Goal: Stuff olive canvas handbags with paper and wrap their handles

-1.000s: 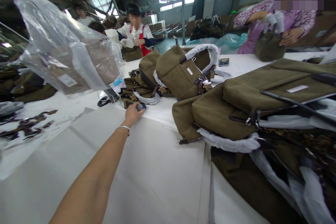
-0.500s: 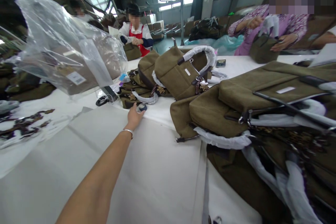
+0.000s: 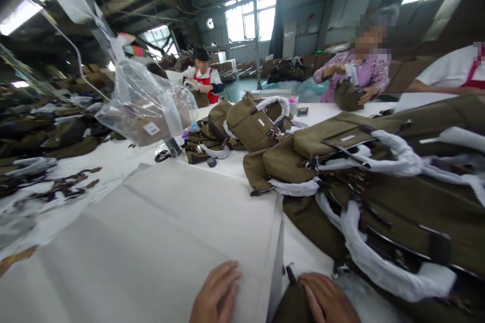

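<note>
My left hand (image 3: 215,292) is low in the picture above the large pale sheet (image 3: 162,222), its fingers loosely bent and apart with nothing between them. To its right, my right hand (image 3: 329,299) has its fingers together on an olive bag (image 3: 293,304) at the bottom edge; most of that bag is cut off. A small dark round object (image 3: 211,162) sits on the table beyond the sheet's far edge, beside olive bags with white-wrapped handles (image 3: 250,123).
A large heap of olive bags (image 3: 341,136) fills the right side. At the back left stands a box under clear plastic (image 3: 146,116). Dark straps (image 3: 71,184) lie at the left. Across the table, a person in purple (image 3: 350,81) handles a bag; other people are beyond.
My left hand has left the small round object and come back toward me. My right hand and the bag under it have come into view. The camera view has tilted up.
</note>
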